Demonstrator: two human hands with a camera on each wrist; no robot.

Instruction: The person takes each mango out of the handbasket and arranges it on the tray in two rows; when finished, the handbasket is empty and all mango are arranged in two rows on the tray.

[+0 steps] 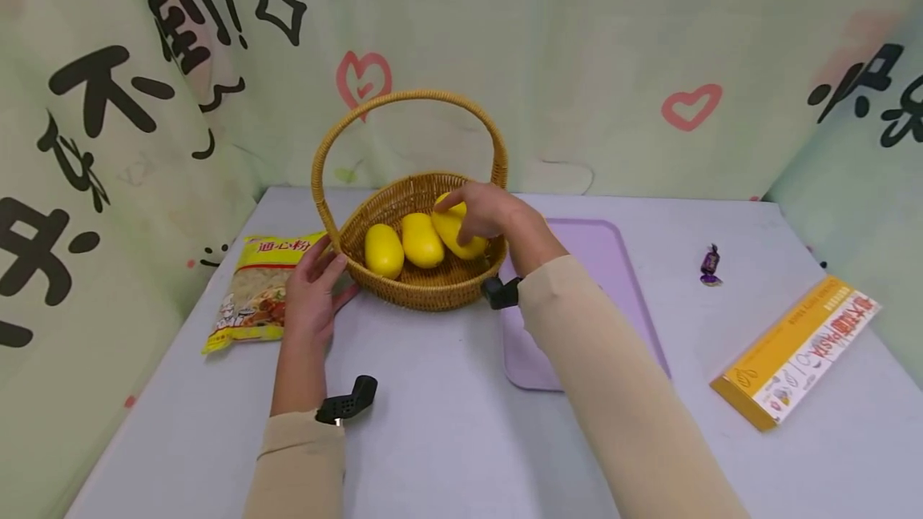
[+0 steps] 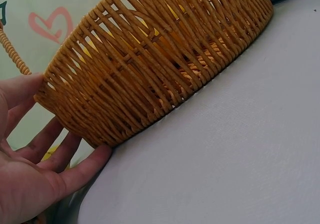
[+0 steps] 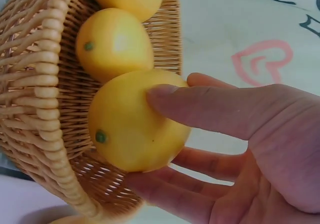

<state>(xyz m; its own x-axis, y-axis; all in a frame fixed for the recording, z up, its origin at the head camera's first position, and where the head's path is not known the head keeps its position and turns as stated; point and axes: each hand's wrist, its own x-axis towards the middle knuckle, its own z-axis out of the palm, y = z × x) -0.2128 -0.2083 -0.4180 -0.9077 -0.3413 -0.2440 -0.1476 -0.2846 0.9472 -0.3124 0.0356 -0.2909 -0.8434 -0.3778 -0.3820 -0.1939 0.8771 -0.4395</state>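
A wicker basket with a tall handle holds three yellow fruits. The rightmost fruit is gripped by my right hand, thumb on one side and fingers round the other, inside the basket at its right end. Beside it lie the middle fruit and the left fruit. My left hand touches the basket's left end, and in the left wrist view the fingers of that hand are spread against the woven wall, thumb near the rim.
A yellow noodle bag lies left of the basket, partly behind my left hand. A purple tray sits under my right forearm. Farther right are a small purple-wrapped candy and a yellow and white pasta box. A curtain hangs behind the table.
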